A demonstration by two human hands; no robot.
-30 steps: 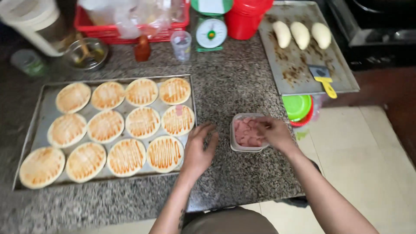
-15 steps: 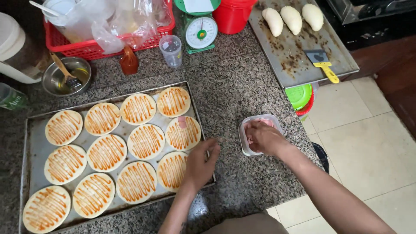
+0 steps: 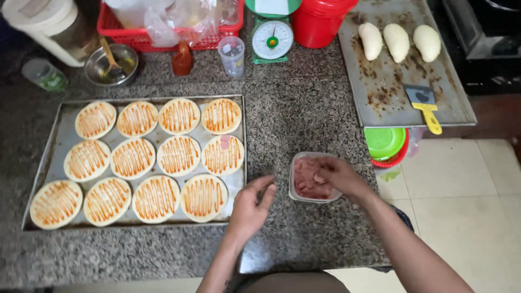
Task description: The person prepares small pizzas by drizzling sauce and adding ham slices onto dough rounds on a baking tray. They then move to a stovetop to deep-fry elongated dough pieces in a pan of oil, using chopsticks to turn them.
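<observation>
A speckled grey stone counter (image 3: 304, 119) is filling most of the view, with pale floor tiles (image 3: 461, 184) showing on the right. The right hand (image 3: 337, 176) is reaching into a small clear tub (image 3: 304, 163) of pink meat pieces, its fingers bent down on the meat, but I cannot tell if it is pinching any. The left hand (image 3: 252, 203) is hovering over the counter with its fingers loosely spread, holding nothing, just beside the corner of a big metal tray (image 3: 57, 116). The tray is holding twelve round dough bases (image 3: 203, 196) with orange sauce stripes. One base (image 3: 222, 154) is wearing a pink meat piece. A green kitchen scale (image 3: 272, 39) is standing at the back.
</observation>
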